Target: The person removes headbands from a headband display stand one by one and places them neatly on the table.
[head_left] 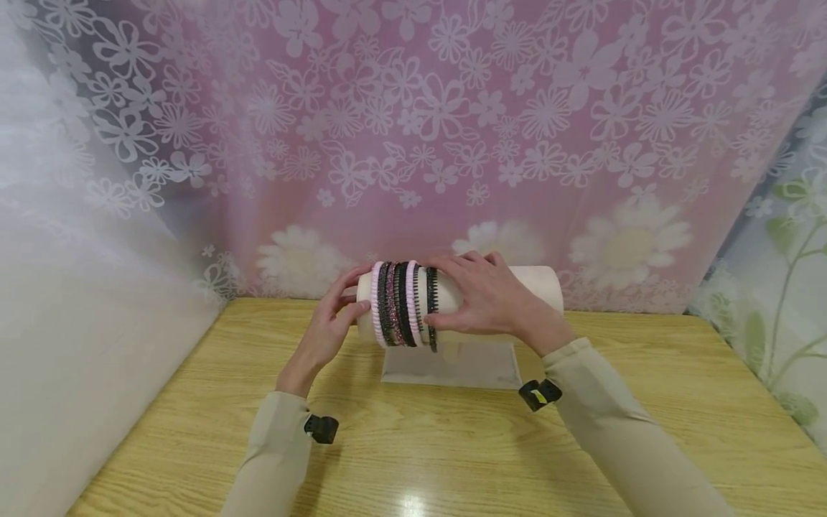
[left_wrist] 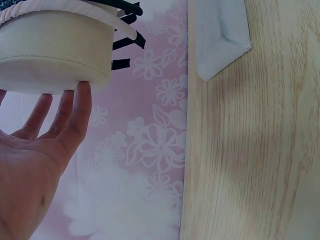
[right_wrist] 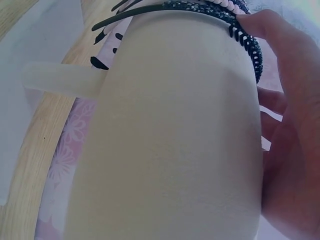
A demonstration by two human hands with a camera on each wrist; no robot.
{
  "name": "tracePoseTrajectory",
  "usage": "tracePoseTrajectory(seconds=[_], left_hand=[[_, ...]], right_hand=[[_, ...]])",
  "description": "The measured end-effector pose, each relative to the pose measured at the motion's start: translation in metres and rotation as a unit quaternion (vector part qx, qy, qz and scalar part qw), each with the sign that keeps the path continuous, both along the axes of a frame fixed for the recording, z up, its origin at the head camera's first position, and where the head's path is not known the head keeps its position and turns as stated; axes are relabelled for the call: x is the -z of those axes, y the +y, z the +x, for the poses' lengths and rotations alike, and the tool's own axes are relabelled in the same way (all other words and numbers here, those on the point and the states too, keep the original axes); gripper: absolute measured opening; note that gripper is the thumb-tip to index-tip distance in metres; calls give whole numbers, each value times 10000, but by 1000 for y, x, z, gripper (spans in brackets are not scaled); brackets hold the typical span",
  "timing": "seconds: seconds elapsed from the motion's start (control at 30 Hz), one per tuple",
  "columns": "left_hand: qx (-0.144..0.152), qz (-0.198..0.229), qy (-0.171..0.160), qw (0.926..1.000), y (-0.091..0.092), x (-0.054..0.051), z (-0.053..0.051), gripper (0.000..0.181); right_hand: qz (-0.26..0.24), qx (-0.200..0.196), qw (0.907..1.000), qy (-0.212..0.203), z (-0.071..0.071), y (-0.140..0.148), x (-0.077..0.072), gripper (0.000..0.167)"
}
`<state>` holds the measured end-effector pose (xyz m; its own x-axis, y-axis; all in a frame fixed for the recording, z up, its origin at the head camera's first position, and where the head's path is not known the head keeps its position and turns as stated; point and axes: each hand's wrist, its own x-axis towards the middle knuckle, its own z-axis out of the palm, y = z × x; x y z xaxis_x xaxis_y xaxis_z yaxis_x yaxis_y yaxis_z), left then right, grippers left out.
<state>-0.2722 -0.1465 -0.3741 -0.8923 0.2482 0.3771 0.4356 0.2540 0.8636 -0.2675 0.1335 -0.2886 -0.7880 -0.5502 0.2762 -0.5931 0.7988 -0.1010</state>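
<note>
A cream roll-shaped headband stand (head_left: 543,283) carries several headbands in a row on its left half. Among them are a light pink ruffled headband (head_left: 376,309), a glittery pink one (head_left: 391,301) and a black one (head_left: 403,309). My left hand (head_left: 321,332) touches the roll's left end; in the left wrist view its bent fingertips (left_wrist: 83,92) meet the end face. My right hand (head_left: 494,298) reaches over the roll and holds the rightmost headband, black, sparkly and toothed (right_wrist: 200,9), between thumb and fingers. Part of those fingers is hidden behind the roll.
The stand's pale flat base (head_left: 452,370) rests on a wood-grain table (head_left: 400,445). Behind the table hangs a pink flowered curtain (head_left: 400,158). White cloth (head_left: 84,309) stands on the left, and a leaf-patterned cloth (head_left: 782,287) on the right.
</note>
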Motion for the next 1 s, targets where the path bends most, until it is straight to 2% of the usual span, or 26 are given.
tracePoseTrajectory(seconds=[0.4, 1.0], left_hand=[[-1, 31, 28, 10000, 1, 2, 0, 53], [-26, 63, 20, 10000, 1, 1, 0, 53]], right_hand=[[-60, -78, 9996, -249, 5, 7, -5, 84], [-28, -27, 9999, -164, 10, 20, -4, 90]])
